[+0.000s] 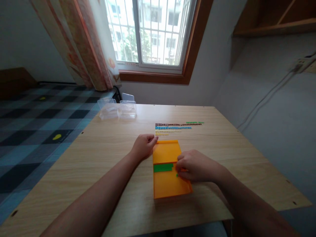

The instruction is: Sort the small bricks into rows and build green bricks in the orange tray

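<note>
An orange plastic tray (166,152) lies in the middle of the wooden table (111,158). A green strip (163,167) lies across its middle. My left hand (144,146) rests curled at the tray's far left corner, fingertips touching the rim. My right hand (195,165) lies over the tray's right side, fingers bent and pinched on something small that I cannot make out. Beyond the tray, several rows of tiny coloured pieces (172,127) are lined up: dark, blue, yellow and green.
Clear plastic containers (118,109) stand at the table's far left. A bed with a blue checked cover (37,121) runs along the left. A window and curtain are behind the table, and a grey wall with a cable is to the right.
</note>
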The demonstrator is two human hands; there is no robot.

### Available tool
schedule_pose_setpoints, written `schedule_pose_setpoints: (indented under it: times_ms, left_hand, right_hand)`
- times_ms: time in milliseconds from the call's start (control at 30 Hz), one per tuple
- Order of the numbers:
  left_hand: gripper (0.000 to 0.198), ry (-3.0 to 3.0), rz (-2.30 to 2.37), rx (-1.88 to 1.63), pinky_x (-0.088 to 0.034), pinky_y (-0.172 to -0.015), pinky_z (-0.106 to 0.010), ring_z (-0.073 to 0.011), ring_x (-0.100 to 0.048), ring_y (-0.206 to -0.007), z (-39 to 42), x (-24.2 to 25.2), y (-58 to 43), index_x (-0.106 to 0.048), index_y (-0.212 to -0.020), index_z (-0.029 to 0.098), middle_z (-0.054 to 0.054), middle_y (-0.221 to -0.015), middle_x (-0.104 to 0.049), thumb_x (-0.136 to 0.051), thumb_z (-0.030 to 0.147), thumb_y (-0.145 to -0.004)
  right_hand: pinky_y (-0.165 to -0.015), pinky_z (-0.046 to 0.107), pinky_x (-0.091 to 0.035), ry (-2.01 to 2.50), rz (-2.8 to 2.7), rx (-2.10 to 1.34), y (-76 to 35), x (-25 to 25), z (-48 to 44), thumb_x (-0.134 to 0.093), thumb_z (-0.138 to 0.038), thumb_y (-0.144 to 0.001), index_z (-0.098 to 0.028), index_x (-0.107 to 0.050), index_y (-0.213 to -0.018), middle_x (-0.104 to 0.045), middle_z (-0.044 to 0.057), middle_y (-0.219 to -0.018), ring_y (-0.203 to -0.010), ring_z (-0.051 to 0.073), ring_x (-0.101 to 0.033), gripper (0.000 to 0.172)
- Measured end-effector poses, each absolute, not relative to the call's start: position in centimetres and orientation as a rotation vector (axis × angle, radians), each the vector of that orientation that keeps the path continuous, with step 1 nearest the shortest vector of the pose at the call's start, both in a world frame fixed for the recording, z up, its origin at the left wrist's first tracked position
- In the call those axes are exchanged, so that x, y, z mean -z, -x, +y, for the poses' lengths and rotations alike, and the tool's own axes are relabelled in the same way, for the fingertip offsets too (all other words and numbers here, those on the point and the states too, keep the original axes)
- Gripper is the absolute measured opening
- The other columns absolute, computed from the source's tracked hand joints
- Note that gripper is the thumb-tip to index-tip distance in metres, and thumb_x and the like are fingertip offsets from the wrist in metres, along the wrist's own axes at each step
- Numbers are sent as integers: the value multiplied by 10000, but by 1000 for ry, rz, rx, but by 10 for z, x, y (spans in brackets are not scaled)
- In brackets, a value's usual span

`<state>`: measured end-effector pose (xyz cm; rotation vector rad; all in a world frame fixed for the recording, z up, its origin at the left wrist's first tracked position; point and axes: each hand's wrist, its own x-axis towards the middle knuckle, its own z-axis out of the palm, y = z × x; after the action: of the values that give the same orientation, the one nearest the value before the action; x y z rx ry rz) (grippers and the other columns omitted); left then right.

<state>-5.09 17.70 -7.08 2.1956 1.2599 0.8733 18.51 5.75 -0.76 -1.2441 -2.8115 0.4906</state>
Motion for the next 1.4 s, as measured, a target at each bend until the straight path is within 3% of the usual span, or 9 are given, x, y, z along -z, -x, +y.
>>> schedule_pose_setpoints:
  times_ms: [300, 633, 800, 1133, 1400]
  left_hand:
    - [474, -2202, 1246, -861, -171, -549, -289, -100, -290, -513, 176, 68, 49, -310, -519, 198, 46, -507, -264, -455, 458, -888]
    - [469, -2229, 1234, -842, -173, -554, -285, -102, -298, -520, 171, 64, 48, -308, -517, 196, 47, -504, -276, -459, 435, -890]
    - [459, -2296, 1227, -821, -173, -551, -290, -103, -298, -505, 168, 60, 48, -295, -515, 195, 46, -490, -293, -466, 398, -890]
    - [391, -2642, 938, -701, -242, -567, -294, -124, -386, -550, 149, 49, 43, -454, -549, 183, 15, -559, -455, -526, 303, -914]
    - [366, -2708, 911, -624, -271, -559, -294, -134, -430, -555, 145, 47, 42, -535, -564, 182, 0, -575, -516, -534, 292, -914]
  right_hand:
    - [-680, 254, -373, 1098, -2802, -476, -195, 12, 59, -599, -160, -868, -231, -767, -897, -709, 13, -817, -735, 134, -602, 185]
    - [-632, 266, -347, 1105, -2822, -415, -186, 20, 62, -613, -155, -872, -215, -750, -798, -699, 8, -767, -675, 129, -583, 167]
    - [-632, 259, -348, 1125, -2734, -401, -191, 22, 63, -631, -180, -880, -229, -771, -871, -712, 9, -814, -677, 123, -586, 149]
    - [-629, 263, -348, 1028, -2785, -426, -189, 22, 62, -581, -166, -899, -230, -772, -835, -675, 4, -738, -662, 123, -566, 212]
    - [-619, 266, -350, 1059, -2758, -438, -189, 20, 63, -572, -221, -942, -212, -780, -942, -708, 32, -800, -665, 129, -580, 208]
